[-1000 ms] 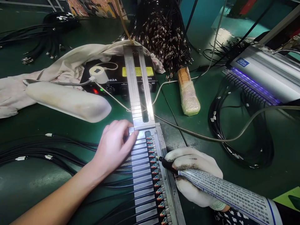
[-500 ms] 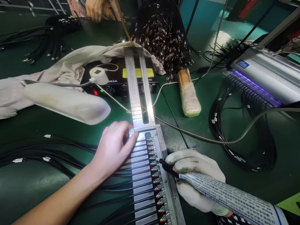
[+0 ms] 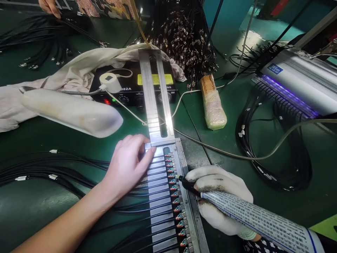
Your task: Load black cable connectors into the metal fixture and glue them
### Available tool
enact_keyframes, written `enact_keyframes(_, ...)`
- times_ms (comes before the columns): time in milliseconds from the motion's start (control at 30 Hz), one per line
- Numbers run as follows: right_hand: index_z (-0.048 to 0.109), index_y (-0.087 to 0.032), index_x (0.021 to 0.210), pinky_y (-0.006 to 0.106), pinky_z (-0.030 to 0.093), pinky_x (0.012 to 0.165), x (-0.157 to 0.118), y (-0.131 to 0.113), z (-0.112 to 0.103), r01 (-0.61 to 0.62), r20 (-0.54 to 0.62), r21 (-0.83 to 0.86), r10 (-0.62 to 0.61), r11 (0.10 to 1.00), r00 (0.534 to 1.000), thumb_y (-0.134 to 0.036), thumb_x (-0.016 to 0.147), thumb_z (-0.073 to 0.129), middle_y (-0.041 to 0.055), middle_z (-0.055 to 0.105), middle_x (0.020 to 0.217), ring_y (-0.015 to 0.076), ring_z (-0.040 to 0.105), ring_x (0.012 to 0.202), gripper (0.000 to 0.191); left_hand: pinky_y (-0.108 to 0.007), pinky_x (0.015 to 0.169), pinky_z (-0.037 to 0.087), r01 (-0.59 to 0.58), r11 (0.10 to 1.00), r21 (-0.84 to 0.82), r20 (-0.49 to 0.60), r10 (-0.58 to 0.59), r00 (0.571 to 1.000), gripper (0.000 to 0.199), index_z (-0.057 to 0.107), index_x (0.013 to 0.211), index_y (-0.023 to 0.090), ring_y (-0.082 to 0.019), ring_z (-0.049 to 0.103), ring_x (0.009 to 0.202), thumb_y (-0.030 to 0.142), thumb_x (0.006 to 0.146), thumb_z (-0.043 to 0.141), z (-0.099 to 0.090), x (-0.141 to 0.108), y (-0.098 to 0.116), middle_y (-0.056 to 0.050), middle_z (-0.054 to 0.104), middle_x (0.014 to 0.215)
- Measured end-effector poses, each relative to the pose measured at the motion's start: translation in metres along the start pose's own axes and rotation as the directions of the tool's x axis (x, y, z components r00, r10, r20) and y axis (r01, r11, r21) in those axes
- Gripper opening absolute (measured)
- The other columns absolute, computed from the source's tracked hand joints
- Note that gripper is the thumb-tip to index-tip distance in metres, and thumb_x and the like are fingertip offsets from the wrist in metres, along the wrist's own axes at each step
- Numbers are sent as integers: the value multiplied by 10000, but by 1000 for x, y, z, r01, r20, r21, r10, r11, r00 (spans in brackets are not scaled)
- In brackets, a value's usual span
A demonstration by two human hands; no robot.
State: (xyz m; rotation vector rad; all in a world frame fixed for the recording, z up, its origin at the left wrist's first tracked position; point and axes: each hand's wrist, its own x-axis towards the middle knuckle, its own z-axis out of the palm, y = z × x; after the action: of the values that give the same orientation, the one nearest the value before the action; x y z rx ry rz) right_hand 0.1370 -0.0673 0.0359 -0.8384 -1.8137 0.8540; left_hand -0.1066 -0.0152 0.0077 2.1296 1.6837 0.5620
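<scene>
My bare left hand [image 3: 131,158] grips the upper left edge of a metal jig [image 3: 160,207], its thumb on top and its other fingers along the side. Black cables lie across the jig in a row, ending in small connectors [image 3: 176,194] with coloured wires showing. My gloved right hand [image 3: 221,196] is closed around a dispensing syringe [image 3: 252,214], a thick barrel covered in printed text. Its black nozzle [image 3: 181,179] points left at the connectors, near the upper part of the row. Whether the tip touches one is too small to tell.
Behind the jig stands a black controller box [image 3: 131,93] under a metal bar [image 3: 154,95]. A white-wrapped lamp [image 3: 76,112] hangs left. A wrapped block [image 3: 214,105], coiled cables [image 3: 242,140] and a silver ultraviolet unit [image 3: 305,80] are right. Another person's hand [image 3: 50,7] is at the far left.
Both my hands and the syringe stay nearly in place, with only a slight shift. At the back, the other person's hand has moved left to the bundle of black cables.
</scene>
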Motion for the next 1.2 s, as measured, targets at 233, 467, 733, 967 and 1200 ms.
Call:
enact_keyframes(233, 644, -124, 864, 224, 579, 763, 1, -2, -1, 3, -7, -14, -3, 1000, 1000, -43, 667, 626, 62, 700, 923, 151, 692, 838, 213, -331, 650, 339, -14, 1000, -1, -8, 14, 1000, 204, 533, 865, 216, -187, 457, 713, 410, 915, 497, 0, 0, 0, 5, 496, 718)
enact_keyframes(467, 642, -138, 900, 257, 586, 762, -2, 0, -1, -3, 9, -17, 3, 1000, 1000, -78, 681, 653, 63, 697, 952, 169, 691, 857, 228, -335, 655, 339, -11, 1000, 1, -2, 11, 1000, 200, 529, 857, 216, -188, 456, 712, 408, 911, 504, 0, 1, 1, 7, 496, 712)
enact_keyframes(733, 646, -151, 918, 268, 588, 782, -2, -1, 0, -19, 2, -11, 19, 1000, 1000, -91, 688, 682, 61, 698, 976, 177, 690, 876, 240, -336, 658, 341, -7, 1000, 1, 2, 7, 1000, 204, 526, 852, 217, -190, 458, 716, 410, 913, 496, 0, 1, 1, 6, 496, 716)
enact_keyframes(967, 647, -151, 937, 290, 593, 786, -1, 0, -1, -16, 9, -8, 16, 1000, 1000, -98, 696, 680, 67, 700, 980, 189, 689, 889, 249, -336, 660, 343, -11, 1000, 9, 1, 11, 1000, 210, 531, 865, 220, -194, 465, 719, 419, 912, 484, -1, 1, 2, 3, 506, 721)
enact_keyframes(1200, 646, -167, 951, 314, 599, 775, -2, 2, 1, -3, -12, -27, 3, 1000, 1000, -103, 707, 676, 71, 702, 985, 203, 690, 883, 254, -339, 664, 345, -2, 1000, 11, 4, 2, 1000, 224, 527, 861, 221, -198, 466, 719, 437, 908, 486, -1, 1, 1, 2, 508, 713)
